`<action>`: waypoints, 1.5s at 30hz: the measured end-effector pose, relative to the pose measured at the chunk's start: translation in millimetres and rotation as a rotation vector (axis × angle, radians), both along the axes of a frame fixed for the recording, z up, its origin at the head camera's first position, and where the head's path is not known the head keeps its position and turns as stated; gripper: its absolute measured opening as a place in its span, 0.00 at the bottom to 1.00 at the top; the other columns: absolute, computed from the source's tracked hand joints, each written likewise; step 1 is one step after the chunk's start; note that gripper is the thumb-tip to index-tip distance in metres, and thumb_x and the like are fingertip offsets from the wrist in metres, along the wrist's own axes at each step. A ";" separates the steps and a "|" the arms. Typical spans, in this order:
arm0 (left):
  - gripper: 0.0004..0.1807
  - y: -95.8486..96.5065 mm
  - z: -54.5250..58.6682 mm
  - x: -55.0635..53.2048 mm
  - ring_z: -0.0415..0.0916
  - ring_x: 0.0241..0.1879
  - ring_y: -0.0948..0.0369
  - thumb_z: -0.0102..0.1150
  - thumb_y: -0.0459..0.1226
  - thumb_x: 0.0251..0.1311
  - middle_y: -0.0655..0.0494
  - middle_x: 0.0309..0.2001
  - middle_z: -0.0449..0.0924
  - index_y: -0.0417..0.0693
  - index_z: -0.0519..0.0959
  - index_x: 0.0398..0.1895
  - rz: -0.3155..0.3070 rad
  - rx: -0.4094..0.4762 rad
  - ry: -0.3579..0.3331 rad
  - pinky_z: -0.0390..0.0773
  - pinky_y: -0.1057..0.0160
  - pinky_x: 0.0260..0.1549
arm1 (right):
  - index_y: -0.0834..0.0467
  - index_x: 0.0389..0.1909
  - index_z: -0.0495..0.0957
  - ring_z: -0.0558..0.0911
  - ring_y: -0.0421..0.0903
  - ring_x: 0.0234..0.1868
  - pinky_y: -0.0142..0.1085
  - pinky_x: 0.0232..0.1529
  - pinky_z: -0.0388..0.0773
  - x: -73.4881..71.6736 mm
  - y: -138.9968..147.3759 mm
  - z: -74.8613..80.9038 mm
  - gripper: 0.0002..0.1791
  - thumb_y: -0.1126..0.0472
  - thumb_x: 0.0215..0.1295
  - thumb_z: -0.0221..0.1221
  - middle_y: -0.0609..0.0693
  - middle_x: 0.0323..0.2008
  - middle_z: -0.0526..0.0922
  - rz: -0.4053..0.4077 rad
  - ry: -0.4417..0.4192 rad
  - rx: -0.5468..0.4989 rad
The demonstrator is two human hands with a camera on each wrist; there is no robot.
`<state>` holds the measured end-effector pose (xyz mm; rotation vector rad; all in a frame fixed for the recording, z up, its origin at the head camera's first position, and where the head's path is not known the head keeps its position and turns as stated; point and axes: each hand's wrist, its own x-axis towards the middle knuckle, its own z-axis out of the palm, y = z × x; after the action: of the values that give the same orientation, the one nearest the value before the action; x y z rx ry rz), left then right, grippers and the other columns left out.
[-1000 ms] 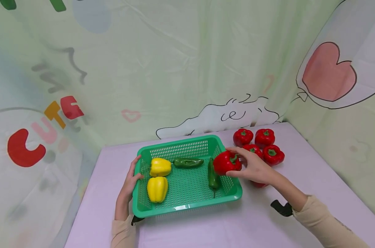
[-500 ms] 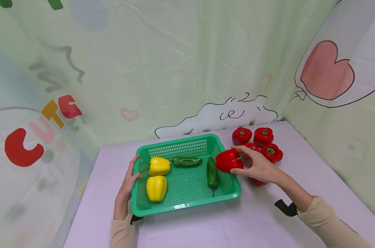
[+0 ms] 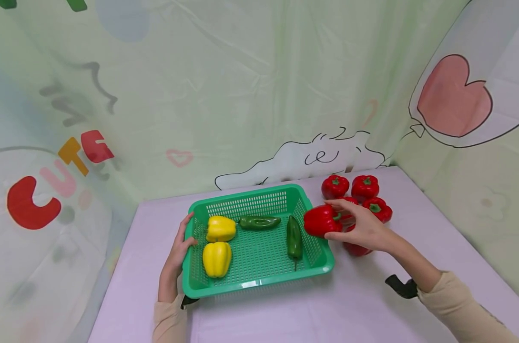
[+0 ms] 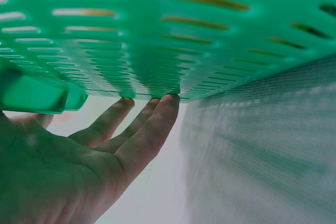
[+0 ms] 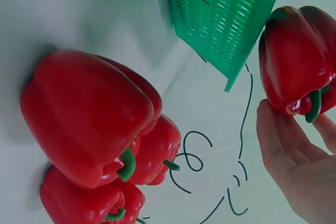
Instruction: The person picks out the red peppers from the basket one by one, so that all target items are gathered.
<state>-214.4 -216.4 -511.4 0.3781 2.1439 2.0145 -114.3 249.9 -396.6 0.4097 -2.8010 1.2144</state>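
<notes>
My left hand (image 3: pixel 179 252) grips the green plastic basket (image 3: pixel 259 287) at its left side, thumb over the rim. In the left wrist view, the fingers (image 4: pixel 149 135) reach along the outside, tips against the slotted plastic. The basket is tilted, with two yellow bell peppers (image 3: pixel 217 259) at its left and two long green chili peppers (image 3: pixel 259 222) inside. Over the basket's right rim, my right hand (image 3: pixel 366 230) holds a red bell pepper (image 3: pixel 321 221) between thumb and fingers. Its green stem (image 5: pixel 314 106) faces the palm in the right wrist view.
Several red bell peppers (image 3: pixel 364 188) stand clustered on the lilac-covered table (image 3: pixel 418 238), right of the basket. A printed curtain (image 3: pixel 242 95) hangs behind the table's far edge. Black straps (image 3: pixel 401 287) show near both wrists.
My right hand has moved slightly right with the red bell pepper, from above the right chili pepper to the basket's right rim. The left hand and basket have stayed nearly still.
</notes>
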 end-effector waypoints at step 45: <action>0.45 -1.3 -1.9 -1.2 0.56 0.65 0.43 0.40 0.24 0.57 0.45 0.77 0.40 0.57 0.46 0.79 -0.017 0.017 0.007 0.72 0.63 0.49 | 0.62 0.70 0.63 0.69 0.68 0.57 0.55 0.40 0.81 17.0 52.2 17.9 0.46 0.51 0.52 0.72 0.69 0.62 0.68 -0.184 -0.056 0.118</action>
<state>-215.7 -217.6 -513.2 0.4051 2.1224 2.0266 -97.3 302.0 -378.7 0.1212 -2.8899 1.0425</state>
